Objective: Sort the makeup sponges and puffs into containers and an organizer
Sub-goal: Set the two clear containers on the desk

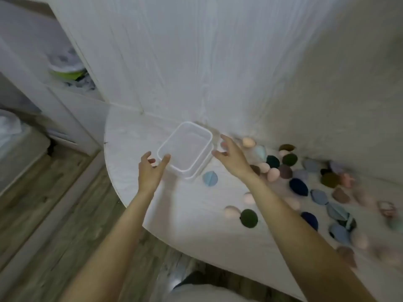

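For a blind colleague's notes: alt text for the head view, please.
Both hands, left hand and right hand, reach open toward an empty clear container on a white table. Sponges and puffs lie scattered to its right.

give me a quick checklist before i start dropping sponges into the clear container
1. Clear container upright, mouth open: ok.
2. Container holds nothing: ok, looks bare inside.
3. Container fully on the white table: ok.
4. Left hand has a grip on the container: not ok, fingers open at its near corner.
5. Right hand free to pick: ok, open and holding nothing.
6. Light blue puff beside the container, within reach: ok.
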Available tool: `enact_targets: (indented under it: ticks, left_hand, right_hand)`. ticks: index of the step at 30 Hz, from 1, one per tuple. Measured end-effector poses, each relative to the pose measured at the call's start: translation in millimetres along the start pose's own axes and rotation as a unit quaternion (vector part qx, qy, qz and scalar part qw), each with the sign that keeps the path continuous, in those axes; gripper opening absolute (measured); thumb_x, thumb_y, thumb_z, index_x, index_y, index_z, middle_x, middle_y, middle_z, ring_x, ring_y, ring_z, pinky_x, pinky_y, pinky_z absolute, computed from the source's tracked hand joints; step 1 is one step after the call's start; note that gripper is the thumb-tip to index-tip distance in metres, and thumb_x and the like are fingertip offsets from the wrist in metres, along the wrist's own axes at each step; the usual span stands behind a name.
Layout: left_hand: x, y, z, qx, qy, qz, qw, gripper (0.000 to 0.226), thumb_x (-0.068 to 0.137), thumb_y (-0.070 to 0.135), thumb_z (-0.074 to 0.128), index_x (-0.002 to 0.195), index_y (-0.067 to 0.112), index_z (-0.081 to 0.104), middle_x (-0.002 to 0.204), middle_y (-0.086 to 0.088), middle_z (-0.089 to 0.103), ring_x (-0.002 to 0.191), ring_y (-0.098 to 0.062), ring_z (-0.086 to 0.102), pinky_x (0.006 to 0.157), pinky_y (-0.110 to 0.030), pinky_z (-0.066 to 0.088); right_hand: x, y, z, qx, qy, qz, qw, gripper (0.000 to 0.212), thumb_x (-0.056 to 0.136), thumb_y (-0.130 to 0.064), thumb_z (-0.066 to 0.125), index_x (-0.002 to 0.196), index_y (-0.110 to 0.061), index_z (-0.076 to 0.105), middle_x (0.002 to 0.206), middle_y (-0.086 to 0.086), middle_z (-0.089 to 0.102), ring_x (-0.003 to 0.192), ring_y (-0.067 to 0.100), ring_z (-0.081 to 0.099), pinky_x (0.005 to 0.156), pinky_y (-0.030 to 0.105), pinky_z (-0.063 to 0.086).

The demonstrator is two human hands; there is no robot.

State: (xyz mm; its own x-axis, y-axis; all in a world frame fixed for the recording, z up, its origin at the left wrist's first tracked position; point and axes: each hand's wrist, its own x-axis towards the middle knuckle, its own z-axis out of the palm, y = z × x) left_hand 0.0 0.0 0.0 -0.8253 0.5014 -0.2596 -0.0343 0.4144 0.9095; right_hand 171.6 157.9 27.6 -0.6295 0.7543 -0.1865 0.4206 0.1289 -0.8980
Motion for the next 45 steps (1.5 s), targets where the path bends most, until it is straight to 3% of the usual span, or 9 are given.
enact_targets:
  ticks: [5,8,13,22,26,32,36,42,45]
  left_hand:
    - [19.9,1.2,5.3,-0.046,-0.071,-0.011,0.996,0.046,0.084,0.027,0.067,0.124,0.012,0.049,0.110,-0.006,0.057,0.095,-0.019,0.058,0.070,-0.028,0.055]
    - [21.1,2.0,2.8,-0.100,-0.075,-0.010,0.992,0.042,0.086,0.020,0.066,0.124,0.012,0.051,0.102,0.001,0.058,0.095,-0.019,0.060,0.066,-0.021,0.056]
    - [4.8,2.4,-12.2,-0.166,-0.103,-0.013,0.981,0.034,0.087,0.018,0.062,0.121,0.015,0.054,0.117,-0.004,0.057,0.101,-0.019,0.062,0.070,-0.024,0.055]
    - [-73.5,-55.6,-51.1,-0.153,-0.065,-0.044,0.985,0.028,0.092,0.022,0.055,0.120,0.020,0.056,0.117,-0.001,0.059,0.100,-0.018,0.063,0.070,-0.027,0.056]
    - [-99.1,-82.5,-58.8,-0.130,-0.055,-0.042,0.989,0.022,0.093,0.021,0.055,0.114,0.021,0.060,0.120,-0.012,0.059,0.102,-0.030,0.062,0.077,-0.044,0.055]
    - [-122.6,-95.3,-56.9,-0.117,-0.048,-0.007,0.992,0.021,0.093,0.013,0.053,0.110,0.023,0.060,0.105,0.008,0.063,0.082,-0.007,0.067,0.060,-0.029,0.058]
    - [-119.5,-105.1,-38.3,-0.055,-0.029,-0.028,0.998,0.018,0.092,0.013,0.056,0.109,0.017,0.058,0.107,-0.003,0.060,0.087,-0.021,0.064,0.057,-0.021,0.055]
    - [-110.7,-108.1,-20.7,0.000,-0.061,0.028,0.998,0.056,0.060,0.050,0.079,0.103,0.026,0.054,0.100,0.014,0.061,0.090,0.001,0.058,0.071,-0.030,0.054]
    - [-107.3,-105.6,-18.6,-0.002,-0.067,0.023,0.997,0.061,0.055,0.049,0.082,0.106,0.033,0.051,0.104,0.020,0.059,0.094,0.002,0.055,0.079,-0.034,0.053]
  right_hand:
    - [41.9,-15.6,32.9,0.192,0.008,0.175,0.966,0.067,0.091,-0.019,0.059,0.145,-0.016,0.021,0.125,0.013,0.047,0.109,0.029,0.055,0.090,0.045,0.051]
    - [38.1,-15.4,37.2,0.233,-0.003,0.167,0.958,0.051,0.091,-0.008,0.058,0.136,-0.010,0.032,0.117,0.018,0.054,0.095,0.027,0.059,0.081,0.040,0.054]
    - [8.1,-18.0,33.7,0.255,0.001,0.131,0.958,0.048,0.089,-0.010,0.060,0.127,-0.014,0.030,0.093,0.011,0.054,0.081,0.018,0.061,0.073,0.030,0.057]
    - [-75.1,12.3,67.5,0.261,-0.060,0.123,0.956,0.052,0.086,-0.006,0.064,0.122,-0.017,0.028,0.113,0.014,0.052,0.093,0.019,0.060,0.073,0.034,0.059]
    - [-98.5,31.2,81.2,0.246,-0.083,0.123,0.958,0.056,0.085,-0.006,0.065,0.126,-0.015,0.027,0.114,0.010,0.052,0.102,0.022,0.059,0.072,0.031,0.059]
    - [-112.6,52.8,86.9,0.236,-0.104,0.146,0.955,0.054,0.084,-0.007,0.067,0.122,-0.018,0.029,0.117,0.010,0.052,0.104,0.022,0.059,0.068,0.027,0.058]
    - [-116.6,70.8,90.5,0.232,-0.077,0.200,0.949,0.052,0.085,-0.005,0.065,0.121,-0.017,0.029,0.118,0.016,0.052,0.104,0.026,0.060,0.067,0.026,0.058]
    - [-115.3,75.9,94.0,0.210,0.006,0.201,0.957,0.046,0.081,-0.003,0.069,0.116,-0.008,0.038,0.115,0.015,0.055,0.094,0.022,0.062,0.068,0.029,0.058]
    - [-114.0,76.2,91.4,0.177,0.017,0.199,0.964,0.049,0.079,-0.008,0.072,0.114,-0.009,0.038,0.113,0.014,0.055,0.093,0.022,0.061,0.069,0.029,0.058]
